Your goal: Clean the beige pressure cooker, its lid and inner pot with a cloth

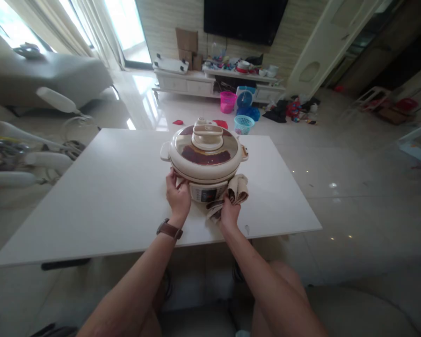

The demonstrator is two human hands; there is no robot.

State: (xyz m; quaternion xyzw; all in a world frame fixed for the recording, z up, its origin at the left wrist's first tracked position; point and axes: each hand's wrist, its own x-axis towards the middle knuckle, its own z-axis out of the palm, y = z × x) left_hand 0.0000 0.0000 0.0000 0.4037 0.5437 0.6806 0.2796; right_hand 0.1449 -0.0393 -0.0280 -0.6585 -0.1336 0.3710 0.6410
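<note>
A cream electric cooker (205, 157) with a brown-patterned lid and a top handle stands on the white table (108, 196). My left hand (177, 194), with a brown watch on its wrist, is pressed against the cooker's lower left side, fingers curled on its body. My right hand (229, 210) grips a beige cloth (235, 191) bunched against the cooker's front right, beside the control panel.
A low TV cabinet (203, 82) cluttered with items stands at the far wall under a dark screen. A pink basket (228, 101) and a blue basket (243, 124) sit on the glossy floor. A grey sofa (38, 77) is at the left.
</note>
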